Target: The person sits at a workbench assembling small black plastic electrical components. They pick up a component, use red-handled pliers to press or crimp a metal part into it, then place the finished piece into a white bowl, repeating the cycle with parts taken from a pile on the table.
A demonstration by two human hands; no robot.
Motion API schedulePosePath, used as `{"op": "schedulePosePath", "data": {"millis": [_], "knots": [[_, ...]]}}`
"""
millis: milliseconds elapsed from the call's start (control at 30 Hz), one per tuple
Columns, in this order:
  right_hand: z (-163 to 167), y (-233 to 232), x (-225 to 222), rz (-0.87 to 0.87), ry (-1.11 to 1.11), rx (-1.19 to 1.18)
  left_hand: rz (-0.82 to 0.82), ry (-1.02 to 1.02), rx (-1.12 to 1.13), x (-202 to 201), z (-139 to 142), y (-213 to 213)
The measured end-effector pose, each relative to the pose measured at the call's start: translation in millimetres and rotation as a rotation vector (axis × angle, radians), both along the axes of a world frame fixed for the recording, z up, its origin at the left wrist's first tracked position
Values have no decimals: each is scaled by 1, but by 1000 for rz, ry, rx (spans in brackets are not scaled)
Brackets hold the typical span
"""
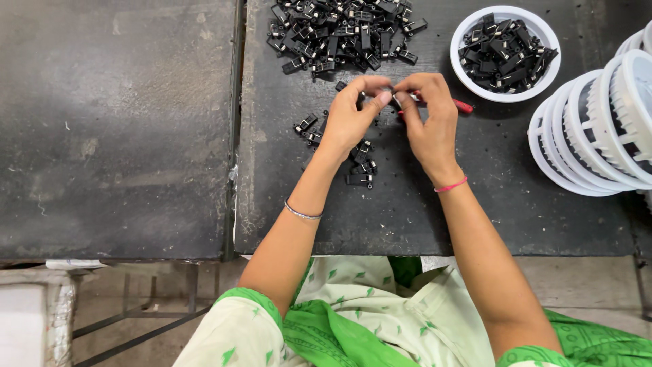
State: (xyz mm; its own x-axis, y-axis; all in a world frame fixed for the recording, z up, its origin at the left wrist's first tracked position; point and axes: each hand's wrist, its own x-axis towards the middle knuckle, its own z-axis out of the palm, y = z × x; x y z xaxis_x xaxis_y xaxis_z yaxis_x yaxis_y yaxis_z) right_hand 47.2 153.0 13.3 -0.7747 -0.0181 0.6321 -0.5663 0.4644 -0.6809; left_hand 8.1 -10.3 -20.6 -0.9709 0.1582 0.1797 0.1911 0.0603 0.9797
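My left hand (350, 115) pinched a small black part (392, 100); my right hand (428, 119) gripped a red tool (463, 106) against it, above the counter (407, 211).

black parts (343, 30), white bowl (506, 95), red-handled tool (462, 105)

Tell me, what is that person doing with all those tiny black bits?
A person sits at a dark table, pinching one small black part between both hands. The left hand and the right hand meet over it, and the right hand also holds a red-handled tool. A big pile of parts lies ahead, a white bowl holds more, and stacked white rings sit at the right.
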Motion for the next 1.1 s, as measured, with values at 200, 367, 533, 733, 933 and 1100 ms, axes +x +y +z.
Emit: {"op": "schedulePosePath", "data": {"millis": [200,367,533,733,933,1100], "knots": [[-7,4,-5,46,-205,-373,-30,-77,174,-12,-10,-2],[-4,4,-5,1,-197,-213,-104,-136,339,-16,-20,-3],[0,0,-1,25,-101,-120,-119,-124,394,-12,-18,-5],[2,-5,2,86,-118,-184,-162,-269,433,-11,-19,-7],[-2,-6,0,111,-188,-271,-192,-379,579,-13,-27,-1],[-6,-3,0,137,-222,-335,-173,-349,569,-13,-30,3]]}}
